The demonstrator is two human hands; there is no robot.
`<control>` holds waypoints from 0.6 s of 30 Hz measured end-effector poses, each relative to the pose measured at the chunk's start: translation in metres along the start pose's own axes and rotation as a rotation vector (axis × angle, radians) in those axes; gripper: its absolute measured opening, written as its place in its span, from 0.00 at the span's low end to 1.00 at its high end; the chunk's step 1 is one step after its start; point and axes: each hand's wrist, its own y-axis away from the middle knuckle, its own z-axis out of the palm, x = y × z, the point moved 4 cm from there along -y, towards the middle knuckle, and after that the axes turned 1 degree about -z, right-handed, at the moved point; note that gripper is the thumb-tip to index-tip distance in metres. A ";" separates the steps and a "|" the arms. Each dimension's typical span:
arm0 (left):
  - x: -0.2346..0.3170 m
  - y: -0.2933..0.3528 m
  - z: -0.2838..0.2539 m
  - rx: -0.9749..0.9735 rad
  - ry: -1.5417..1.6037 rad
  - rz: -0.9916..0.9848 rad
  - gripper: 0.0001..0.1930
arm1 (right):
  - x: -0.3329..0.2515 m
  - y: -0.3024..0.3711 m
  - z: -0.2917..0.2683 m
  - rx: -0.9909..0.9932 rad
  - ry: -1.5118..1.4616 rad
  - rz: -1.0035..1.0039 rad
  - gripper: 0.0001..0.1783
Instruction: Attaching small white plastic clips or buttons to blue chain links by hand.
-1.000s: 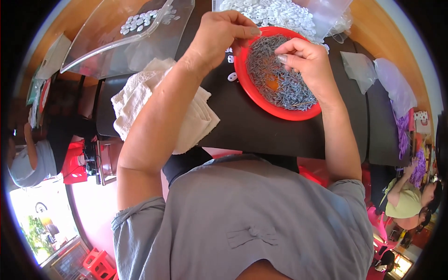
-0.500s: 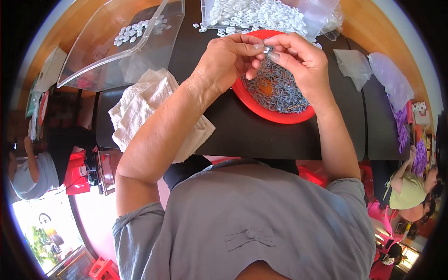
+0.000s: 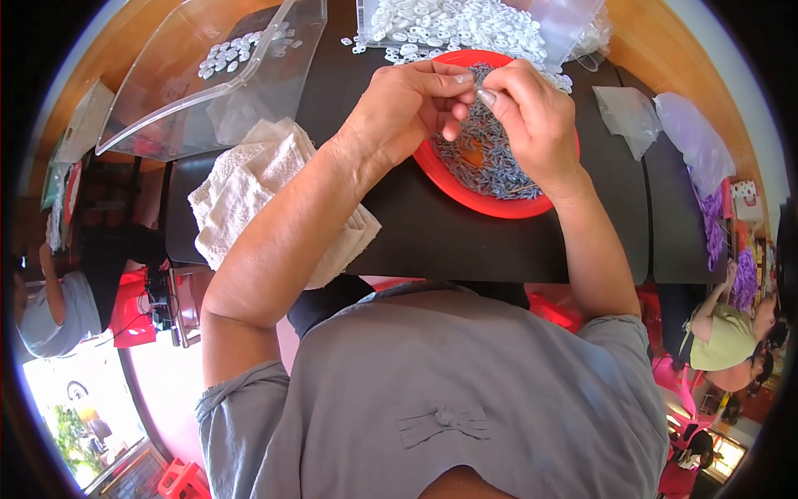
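Above the red bowl [image 3: 499, 209], my two hands meet fingertip to fingertip. My left hand [image 3: 420, 96] pinches with thumb and forefinger, its other fingers loosely curled. Close against it, the thumb and forefinger of my right hand [image 3: 532, 121] are pressed together. Whatever sits between the fingertips is tiny and mostly covered by them. The bowl holds a heap of small grey-blue, screw-like pieces [image 3: 507, 179], with an orange patch showing among them. Just behind the bowl lie many small white oval pieces with holes [image 3: 457, 25], in an open clear plastic bag.
A clear plastic bin [image 3: 158, 129] with white pieces stands at the far left. A cream towel [image 3: 241, 191] lies partly under my left forearm on the dark table [image 3: 465, 254]. Plastic bags [image 3: 628, 116] lie at the right. People sit farther off on both sides.
My right hand has turned and its fingers have drawn closer together. The small white and grey piece seen between my fingertips before is now mostly hidden. My left hand has hardly moved.
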 end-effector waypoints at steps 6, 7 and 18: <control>-0.005 0.004 0.005 0.039 -0.088 0.098 0.05 | 0.007 0.006 0.006 -0.003 -0.567 0.579 0.04; -0.005 0.004 0.005 0.046 -0.093 0.108 0.05 | 0.008 0.007 0.008 -0.006 -0.613 0.641 0.05; 0.006 0.001 -0.005 0.192 -0.241 0.233 0.07 | 0.023 0.004 -0.003 -0.340 0.129 0.307 0.05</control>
